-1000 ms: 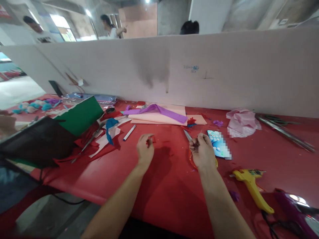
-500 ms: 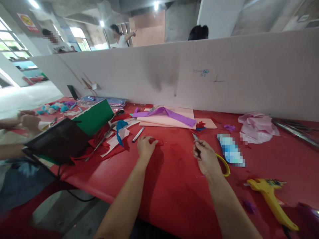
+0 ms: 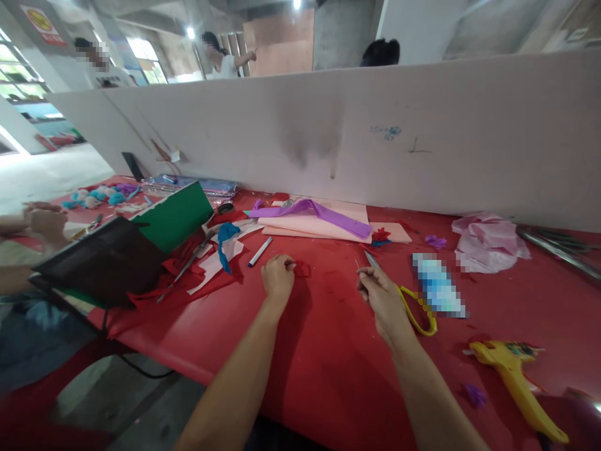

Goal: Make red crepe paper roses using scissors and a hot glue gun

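My left hand [image 3: 278,277] is closed, its fingertips pinching a small red piece of cloth [image 3: 303,270] that is hard to make out against the red tabletop. To the right, my right hand [image 3: 380,299] pinches a thin needle [image 3: 357,264] between thumb and forefinger; it points up and is only faintly visible. Yellow-handled scissors [image 3: 429,324] lie on the table beneath and beside my right hand, their blade tip showing past the fingers. A marker pen [image 3: 260,252] rests just left of my left hand.
Purple strip [image 3: 342,223] lies over peach sheets [image 3: 300,230] at the back. At right are a yellow glue gun [image 3: 509,369], a blue-white packet [image 3: 436,285] and pink plastic [image 3: 488,241]. A dark-and-green box [image 3: 178,216] and cloth scraps stand left, near another person's hands [image 3: 44,222].
My right hand has come off the scissors, which now lie on the table, and holds the thin needle. My left hand stays about where it was with the red cloth.
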Motion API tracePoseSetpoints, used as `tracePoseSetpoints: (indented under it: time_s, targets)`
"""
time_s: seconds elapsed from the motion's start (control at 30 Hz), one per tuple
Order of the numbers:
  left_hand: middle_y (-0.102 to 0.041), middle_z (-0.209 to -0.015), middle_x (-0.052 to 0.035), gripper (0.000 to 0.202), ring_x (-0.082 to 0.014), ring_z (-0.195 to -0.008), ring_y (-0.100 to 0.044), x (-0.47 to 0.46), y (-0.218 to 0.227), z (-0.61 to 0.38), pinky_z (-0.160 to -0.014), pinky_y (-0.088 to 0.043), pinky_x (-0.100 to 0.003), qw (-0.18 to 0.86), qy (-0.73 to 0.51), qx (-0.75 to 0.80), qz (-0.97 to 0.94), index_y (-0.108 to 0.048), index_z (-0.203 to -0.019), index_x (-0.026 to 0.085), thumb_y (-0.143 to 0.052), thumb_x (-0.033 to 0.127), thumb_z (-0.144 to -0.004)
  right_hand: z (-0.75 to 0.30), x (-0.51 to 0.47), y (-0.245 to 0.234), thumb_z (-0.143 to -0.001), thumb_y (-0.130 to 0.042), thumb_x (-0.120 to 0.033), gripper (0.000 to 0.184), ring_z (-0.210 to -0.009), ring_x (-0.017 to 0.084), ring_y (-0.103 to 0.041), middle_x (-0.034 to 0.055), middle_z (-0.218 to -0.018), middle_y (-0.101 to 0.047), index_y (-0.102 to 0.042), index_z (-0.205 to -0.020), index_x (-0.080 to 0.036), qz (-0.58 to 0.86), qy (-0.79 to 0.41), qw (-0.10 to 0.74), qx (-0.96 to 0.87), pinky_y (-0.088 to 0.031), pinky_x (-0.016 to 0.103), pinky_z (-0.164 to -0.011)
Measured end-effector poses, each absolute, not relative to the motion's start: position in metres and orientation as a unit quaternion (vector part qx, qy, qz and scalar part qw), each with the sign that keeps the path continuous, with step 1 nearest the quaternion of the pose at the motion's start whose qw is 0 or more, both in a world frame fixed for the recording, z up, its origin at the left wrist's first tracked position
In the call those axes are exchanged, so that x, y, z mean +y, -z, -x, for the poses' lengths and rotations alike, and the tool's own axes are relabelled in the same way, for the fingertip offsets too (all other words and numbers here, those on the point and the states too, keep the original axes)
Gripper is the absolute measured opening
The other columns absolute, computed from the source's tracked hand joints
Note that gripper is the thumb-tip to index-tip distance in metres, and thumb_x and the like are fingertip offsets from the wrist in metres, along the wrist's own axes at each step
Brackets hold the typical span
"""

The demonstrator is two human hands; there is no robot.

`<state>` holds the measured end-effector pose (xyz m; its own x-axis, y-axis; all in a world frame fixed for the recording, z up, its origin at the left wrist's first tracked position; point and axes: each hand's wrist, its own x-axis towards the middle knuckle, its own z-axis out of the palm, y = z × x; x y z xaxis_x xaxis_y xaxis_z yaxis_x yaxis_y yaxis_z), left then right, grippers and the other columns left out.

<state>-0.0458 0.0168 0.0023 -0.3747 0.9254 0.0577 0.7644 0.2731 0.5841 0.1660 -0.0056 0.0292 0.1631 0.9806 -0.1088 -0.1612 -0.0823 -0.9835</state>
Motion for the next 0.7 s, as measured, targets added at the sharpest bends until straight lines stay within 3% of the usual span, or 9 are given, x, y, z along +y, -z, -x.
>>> tracePoseSetpoints:
  time_s: [0.3, 0.5, 0.7]
  targets:
    - [-0.070, -0.087, -0.0053, 0.007, -0.0166, -0.081, -0.061, 0.021, 0.001, 0.055, -0.076, -0.043, -0.028, 0.161, -0.414, 0.737, -0.509, -0.071, -0.076, 0.018, -0.065, 0.021, -0.074, -0.160, -0.008, -0.032, -0.061, -0.069, -0.038, 0.022, -0.049, 0.010, -0.040, -0.0039, -0.054, -0.051, -0.060, -0.071, -0.021, 0.525, -0.536, 0.520, -0.407, -0.024, 0.024, -0.045]
    - [-0.066, -0.069, -0.0016, 0.006, -0.0145, -0.066, -0.059, 0.022, 0.006, 0.060, -0.066, -0.042, -0.026, 0.233, -0.468, 0.702, -0.484, -0.067, -0.073, 0.018, -0.061, 0.018, -0.073, -0.156, -0.011, -0.033, -0.062, -0.069, -0.040, 0.024, -0.051, 0.011, -0.041, -0.0035, -0.055, -0.051, -0.061, -0.074, -0.020, 0.531, -0.545, 0.499, -0.415, -0.025, 0.023, -0.045]
    - [-0.059, -0.068, 0.0010, 0.004, -0.0116, -0.065, -0.054, 0.013, -0.010, 0.051, -0.064, -0.041, -0.023, 0.309, -0.528, 0.634, -0.473, -0.057, -0.073, 0.018, -0.054, 0.020, -0.073, -0.148, -0.016, -0.034, -0.059, -0.074, -0.045, 0.030, -0.050, 0.010, -0.043, -0.0037, -0.056, -0.053, -0.064, -0.072, -0.020, 0.528, -0.542, 0.487, -0.436, -0.029, 0.023, -0.046]
